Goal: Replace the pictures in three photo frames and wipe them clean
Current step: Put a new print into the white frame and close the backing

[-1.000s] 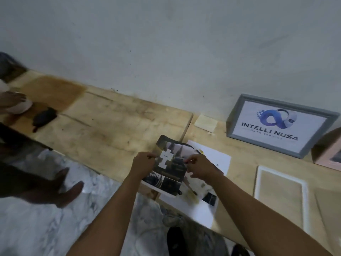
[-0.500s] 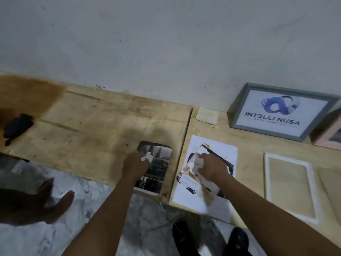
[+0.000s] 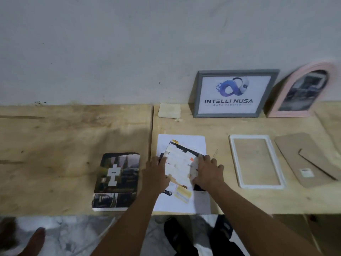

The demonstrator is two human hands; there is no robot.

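Your grey frame [image 3: 197, 93] against the wall [image 3: 110, 52] reads "INTELLI NUSA". The dark photo [image 3: 118, 182] lies flat on the table [image 3: 55, 145], released since 0.5 s ago; your left hand [image 3: 156, 175] has joined your right hand [image 3: 208, 173], 2 sets of straight fingers pressing the light print [image 3: 180, 163] beside it.

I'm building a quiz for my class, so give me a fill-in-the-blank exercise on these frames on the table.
1. The grey frame leans against the ____.
2. The arched frame is coloured ____.
3. The empty frame lying flat is coloured ____.
Missing words: wall; pink; white.
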